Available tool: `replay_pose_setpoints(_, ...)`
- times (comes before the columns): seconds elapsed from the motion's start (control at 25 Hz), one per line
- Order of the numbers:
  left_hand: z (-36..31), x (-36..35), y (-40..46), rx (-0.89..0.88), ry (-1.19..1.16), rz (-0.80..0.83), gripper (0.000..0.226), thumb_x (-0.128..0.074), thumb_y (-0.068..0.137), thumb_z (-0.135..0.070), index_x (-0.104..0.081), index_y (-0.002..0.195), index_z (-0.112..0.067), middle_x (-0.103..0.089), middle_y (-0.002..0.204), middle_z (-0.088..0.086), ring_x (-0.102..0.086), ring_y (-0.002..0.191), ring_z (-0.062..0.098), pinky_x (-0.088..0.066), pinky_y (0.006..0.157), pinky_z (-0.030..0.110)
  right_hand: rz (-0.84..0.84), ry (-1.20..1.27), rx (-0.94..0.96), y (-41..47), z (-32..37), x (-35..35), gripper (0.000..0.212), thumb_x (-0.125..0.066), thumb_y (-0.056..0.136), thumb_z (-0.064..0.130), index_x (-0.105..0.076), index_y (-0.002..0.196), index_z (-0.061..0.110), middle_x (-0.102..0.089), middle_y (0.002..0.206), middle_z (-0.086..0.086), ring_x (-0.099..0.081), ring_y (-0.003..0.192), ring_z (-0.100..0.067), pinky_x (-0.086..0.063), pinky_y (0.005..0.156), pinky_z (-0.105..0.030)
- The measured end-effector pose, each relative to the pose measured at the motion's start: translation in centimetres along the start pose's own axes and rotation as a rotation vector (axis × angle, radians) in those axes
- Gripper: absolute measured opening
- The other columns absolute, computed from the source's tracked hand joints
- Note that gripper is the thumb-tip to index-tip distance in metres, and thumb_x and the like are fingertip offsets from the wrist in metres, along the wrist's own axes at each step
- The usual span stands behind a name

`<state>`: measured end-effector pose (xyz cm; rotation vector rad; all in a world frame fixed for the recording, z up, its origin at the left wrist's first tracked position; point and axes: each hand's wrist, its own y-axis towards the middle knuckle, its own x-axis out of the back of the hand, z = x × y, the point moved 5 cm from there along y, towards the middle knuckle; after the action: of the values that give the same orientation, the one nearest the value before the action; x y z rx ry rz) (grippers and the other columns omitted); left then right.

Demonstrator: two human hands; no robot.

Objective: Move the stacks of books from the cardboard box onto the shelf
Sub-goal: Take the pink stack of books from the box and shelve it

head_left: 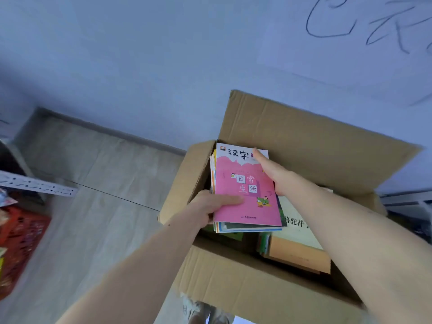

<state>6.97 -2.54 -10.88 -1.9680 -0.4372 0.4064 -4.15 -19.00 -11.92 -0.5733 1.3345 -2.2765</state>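
Gripping the stack of books [247, 197] at its left edge, the left hand [211, 205] lays its thumb across the pink top cover. Opposite that hold, the right hand [278, 175] clasps the stack's right edge, thumb on top. Under both grips sits the open cardboard box [292, 141]; a tan book [299, 256] lies below the right wrist.

Corrugated cardboard box [292, 141], glossy book cover [247, 197]
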Motion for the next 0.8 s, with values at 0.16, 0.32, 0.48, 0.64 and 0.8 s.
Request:
replay_pose_setpoints(0.16, -2.8, 1.1, -8.1, -0.111, 0.004, 0.053, 0.072, -0.095, 0.059, -0.019, -0.062, 0.123, -0.011, -0.075, 0.110, 0.008, -0.073, 0.097, 0.026, -0.060, 0.085, 0.043, 0.023, 0.034, 0.091, -9.2, 4.4, -0.3, 0.062, -0.071, 0.066, 0.073, -0.066, 0.100, 0.022, -0.077, 0.077, -0.001, -0.075, 0.064, -0.020, -0.059, 0.059, -0.033)
replay_pose_setpoints(0.32, -5.3, 4.8, -17.8, -0.228, 0.005, 0.030, 0.076, -0.095, 0.052, -0.024, -0.065, 0.121, -0.011, -0.075, 0.112, 0.010, -0.072, 0.102, 0.029, -0.056, 0.094, 0.048, 0.058, -0.034, 0.267, -19.2, 9.2, -4.5, 0.091, -0.074, 0.059, 0.075, -0.059, 0.128, 0.018, -0.072, 0.115, -0.010, -0.070, 0.101, -0.032, -0.054, 0.091, -0.051)
replay_pose_setpoints(0.48, -5.1, 11.2, -27.4, -0.323, -0.055, -0.063, 0.076, -0.093, 0.053, -0.023, -0.065, 0.121, -0.006, -0.074, 0.112, 0.012, -0.071, 0.105, 0.029, -0.054, 0.097, 0.048, 0.106, -0.072, 0.398, -28.5, 12.3, -12.3, 0.101, -0.076, 0.054, 0.075, -0.053, 0.135, 0.018, -0.060, 0.133, -0.013, -0.058, 0.119, -0.037, -0.044, 0.103, -0.055)
replay_pose_setpoints(0.64, -2.0, 20.8, -38.1, -0.391, -0.131, -0.228, 0.055, -0.090, 0.069, -0.018, -0.068, 0.118, -0.004, -0.075, 0.110, 0.012, -0.072, 0.104, 0.029, -0.054, 0.097, 0.047, 0.229, -0.127, 0.478, -38.5, 12.9, -23.5, 0.082, -0.081, 0.055, 0.069, -0.061, 0.118, 0.019, -0.071, 0.108, -0.010, -0.069, 0.094, -0.033, -0.058, 0.081, -0.046)
replay_pose_setpoints(0.8, 4.8, 31.5, -49.9, -0.463, -0.214, -0.387, 0.056, -0.087, 0.072, -0.020, -0.066, 0.122, -0.004, -0.074, 0.114, 0.014, -0.070, 0.107, 0.031, -0.052, 0.100, 0.047, 0.409, -0.213, 0.554, -49.2, 10.4, -37.5, 0.070, -0.082, 0.055, 0.067, -0.063, 0.103, 0.021, -0.074, 0.087, -0.007, -0.072, 0.076, -0.029, -0.059, 0.064, -0.040)
